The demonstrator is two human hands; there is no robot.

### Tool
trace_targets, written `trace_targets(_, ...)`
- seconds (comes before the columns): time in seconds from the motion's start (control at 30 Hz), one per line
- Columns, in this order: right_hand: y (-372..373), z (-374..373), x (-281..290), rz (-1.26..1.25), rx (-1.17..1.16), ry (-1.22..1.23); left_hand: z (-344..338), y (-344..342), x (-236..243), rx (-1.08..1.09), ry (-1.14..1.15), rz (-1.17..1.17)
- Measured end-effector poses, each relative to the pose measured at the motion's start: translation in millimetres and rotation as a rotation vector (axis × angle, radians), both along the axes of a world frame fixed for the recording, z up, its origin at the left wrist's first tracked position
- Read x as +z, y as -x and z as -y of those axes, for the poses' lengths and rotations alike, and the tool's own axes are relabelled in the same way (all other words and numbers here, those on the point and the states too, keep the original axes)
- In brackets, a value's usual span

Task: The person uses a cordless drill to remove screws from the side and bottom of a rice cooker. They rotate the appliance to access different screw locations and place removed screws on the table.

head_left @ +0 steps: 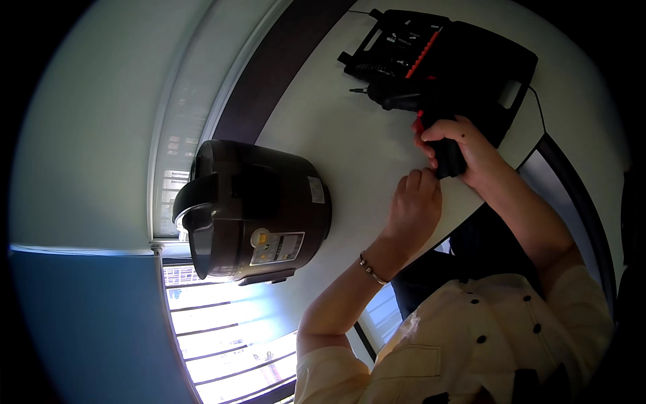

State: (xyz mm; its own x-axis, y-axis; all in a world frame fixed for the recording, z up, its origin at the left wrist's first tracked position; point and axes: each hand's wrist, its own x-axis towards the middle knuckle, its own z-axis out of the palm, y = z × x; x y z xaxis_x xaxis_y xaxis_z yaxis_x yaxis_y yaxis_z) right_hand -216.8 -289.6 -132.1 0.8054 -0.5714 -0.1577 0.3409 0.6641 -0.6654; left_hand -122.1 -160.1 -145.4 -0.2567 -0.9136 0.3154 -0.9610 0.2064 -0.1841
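Note:
My right hand (469,145) is wrapped round the handle of a black cordless screwdriver (397,96) with red accents. The tool lies sideways above the table, its bit pointing left. Close below, my left hand (415,202) has its fingers curled together at the bottom end of the handle. Whatever those fingers pinch, if anything, is hidden. Just beyond the tool sits an open black tool case (494,57), with a red strip (425,54) and several small metal pieces in its left half.
A large brown electric cooker (269,195) stands on the pale table (330,128), left of my hands. Behind it are a wall and a bright barred window (215,337). A thin dark cable (540,111) runs beside the case on the right.

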Motion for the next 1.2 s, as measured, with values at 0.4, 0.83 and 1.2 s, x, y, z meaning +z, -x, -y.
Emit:
trace_targets(0.4, 5, -6, 4, -0.052, 0.015, 0.070, -30, -20, 36, 0.282, -0.021, -0.470)
trace_targets(0.83, 6, -13, -3, -0.014, 0.141, 0.157, -78, -77, 168, 0.468, 0.322, 0.131)
trace_targets(1.2, 7, -9, -6, -0.037, 0.219, 0.195, -66, -78, 176, 0.492, 0.172, 0.621)
